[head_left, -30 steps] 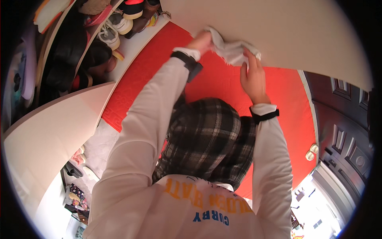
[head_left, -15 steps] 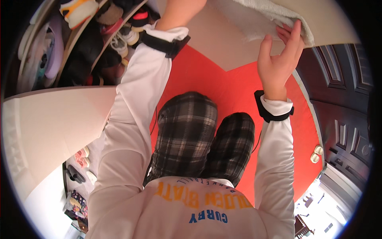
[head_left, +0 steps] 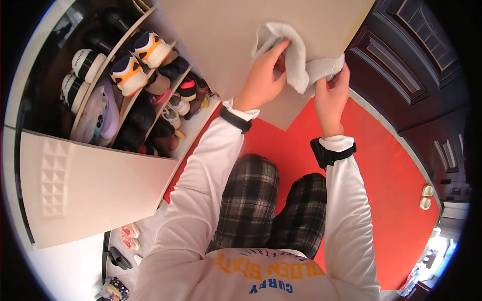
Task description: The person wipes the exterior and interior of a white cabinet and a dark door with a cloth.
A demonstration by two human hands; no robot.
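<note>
A fluffy white cleaning cloth (head_left: 296,60) hangs bunched between my hands, in front of a beige panel (head_left: 216,45). My left hand (head_left: 263,80) grips its left part, with the thumb over the folds and the other fingers partly hidden. On the right, my right hand (head_left: 332,98) pinches the cloth's lower right end between thumb and fingers. Both wrists wear black straps over white sleeves. Left of my hands stands an open shoe cabinet (head_left: 165,153), its shelves full of shoes, among them white-and-orange sneakers (head_left: 128,72).
A beige cabinet door (head_left: 105,190) with a raised pattern swings out at the left. Red flooring (head_left: 371,200) lies under my knees. The dark panelled door (head_left: 396,60) rises at right, with light slippers (head_left: 426,197) near it. Pink shoes (head_left: 129,236) lie at lower left.
My left hand has come down and right onto the cloth. My right hand, open against the cloth's edge before, now pinches it. The cloth is bunched and lower; the view has shifted, showing more shelves.
</note>
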